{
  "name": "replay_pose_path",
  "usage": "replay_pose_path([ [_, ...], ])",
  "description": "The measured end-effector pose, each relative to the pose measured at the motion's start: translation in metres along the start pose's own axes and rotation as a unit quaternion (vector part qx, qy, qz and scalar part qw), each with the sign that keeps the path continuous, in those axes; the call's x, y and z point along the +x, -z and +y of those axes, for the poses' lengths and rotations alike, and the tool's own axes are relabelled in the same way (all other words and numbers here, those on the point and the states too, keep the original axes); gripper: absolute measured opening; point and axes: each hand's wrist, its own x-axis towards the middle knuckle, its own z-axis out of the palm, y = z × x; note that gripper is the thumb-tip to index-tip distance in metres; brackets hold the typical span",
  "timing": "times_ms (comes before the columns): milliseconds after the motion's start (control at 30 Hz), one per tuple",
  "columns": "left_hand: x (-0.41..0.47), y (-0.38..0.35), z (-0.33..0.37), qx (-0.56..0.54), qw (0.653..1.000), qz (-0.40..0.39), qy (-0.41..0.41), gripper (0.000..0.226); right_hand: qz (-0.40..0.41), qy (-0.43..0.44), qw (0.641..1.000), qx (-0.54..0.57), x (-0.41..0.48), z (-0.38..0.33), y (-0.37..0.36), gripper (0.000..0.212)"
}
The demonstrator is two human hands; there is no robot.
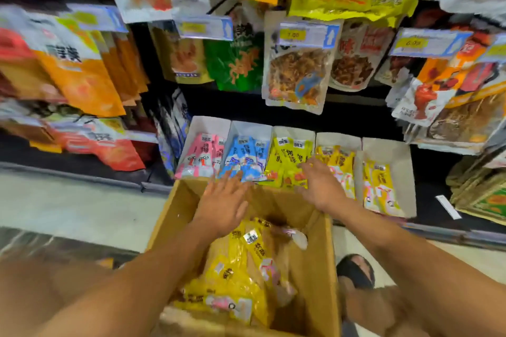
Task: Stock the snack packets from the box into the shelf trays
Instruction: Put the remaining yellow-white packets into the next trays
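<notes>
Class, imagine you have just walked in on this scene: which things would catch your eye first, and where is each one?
First, the row of white trays low on the shelf, filled with pink, blue and yellow snack packets. Next, the open cardboard box in front of them, holding more yellow packets. Two bare hands reach over it: the left hand open above the box, the right hand at the yellow tray.

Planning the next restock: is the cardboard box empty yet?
Not empty. The open cardboard box still holds a heap of yellow snack packets, visible between the person's forearms.
</notes>
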Motion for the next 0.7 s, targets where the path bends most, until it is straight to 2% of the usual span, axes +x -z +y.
replay_pose_path([
  [233,-0.152,-0.059,-0.062,-0.005,0.996,-0.076,0.055,0.056,-0.128,0.017,0.992,0.000,-0.034,-0.073,-0.095,0.068],
  [400,-0.213,-0.088,-0.077,0.013,0.984,-0.142,0.102,0.060,-0.227,-0.004,0.974,0.011,-0.061,-0.093,-0.172,0.062],
  [567,-0.224,-0.098,-0.077,-0.017,0.987,-0.112,0.112,0.061,-0.338,0.007,0.941,0.026,-0.084,-0.111,-0.238,0.057],
  [700,-0.223,-0.102,-0.078,-0.038,0.988,-0.086,0.122,0.052,-0.389,0.016,0.920,0.042,-0.096,-0.118,-0.279,0.049],
])
